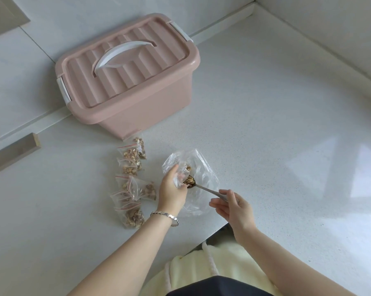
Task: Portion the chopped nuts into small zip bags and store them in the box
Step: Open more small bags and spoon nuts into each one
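left hand [172, 190] holding small bag [181, 177], spoon [203, 189] in right hand [233, 207]

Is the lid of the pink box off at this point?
No, the lid sits closed on the pink box, with its white handle lying flat on top.

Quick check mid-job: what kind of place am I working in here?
Most likely a home kitchen: a white speckled countertop meeting a wall upstand in a corner, a pink lidded storage box standing on it, and small zip bags of chopped nuts being filled with a spoon.
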Demonstrator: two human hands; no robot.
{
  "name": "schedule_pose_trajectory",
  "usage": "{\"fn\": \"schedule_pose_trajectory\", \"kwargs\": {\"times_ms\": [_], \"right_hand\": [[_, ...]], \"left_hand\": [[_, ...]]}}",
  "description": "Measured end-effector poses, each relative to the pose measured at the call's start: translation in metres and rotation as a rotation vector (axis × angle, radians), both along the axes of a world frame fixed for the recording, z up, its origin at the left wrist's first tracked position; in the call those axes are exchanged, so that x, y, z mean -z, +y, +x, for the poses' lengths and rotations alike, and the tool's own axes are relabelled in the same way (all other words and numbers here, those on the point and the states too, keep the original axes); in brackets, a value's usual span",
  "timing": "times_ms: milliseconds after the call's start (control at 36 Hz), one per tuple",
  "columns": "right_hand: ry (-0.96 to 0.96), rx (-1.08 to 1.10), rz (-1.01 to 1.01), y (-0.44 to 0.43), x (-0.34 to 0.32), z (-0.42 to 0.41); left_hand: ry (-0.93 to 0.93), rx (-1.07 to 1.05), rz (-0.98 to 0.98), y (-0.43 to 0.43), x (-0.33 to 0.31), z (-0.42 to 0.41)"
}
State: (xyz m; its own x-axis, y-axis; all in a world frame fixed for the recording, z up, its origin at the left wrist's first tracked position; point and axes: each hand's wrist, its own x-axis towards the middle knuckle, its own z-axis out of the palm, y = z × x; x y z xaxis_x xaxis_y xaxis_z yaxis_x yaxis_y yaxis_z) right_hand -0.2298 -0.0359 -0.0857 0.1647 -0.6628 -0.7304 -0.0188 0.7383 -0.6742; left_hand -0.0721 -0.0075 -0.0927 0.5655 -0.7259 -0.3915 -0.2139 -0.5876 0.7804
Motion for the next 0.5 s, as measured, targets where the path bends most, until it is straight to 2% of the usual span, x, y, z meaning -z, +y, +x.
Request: {"fn": "schedule_pose_trajectory", "kwargs": {"times_ms": [167,389,500], "right_hand": [[-0.082,0.063,0.11,-0.007,0.004,-0.021],[-0.012,0.012,-0.027,-0.021,-0.007,-0.048],[0.041,-0.013,-0.125,-0.029,-0.016,-0.054]], "left_hand": [[-0.023,0.01,0.009,0.0,-0.002,0.002],[-0.045,0.111,0.029,-0.004,-0.011,-0.001],[-0.147,0.169,0.001,0.003,-0.028,0.003]]}}
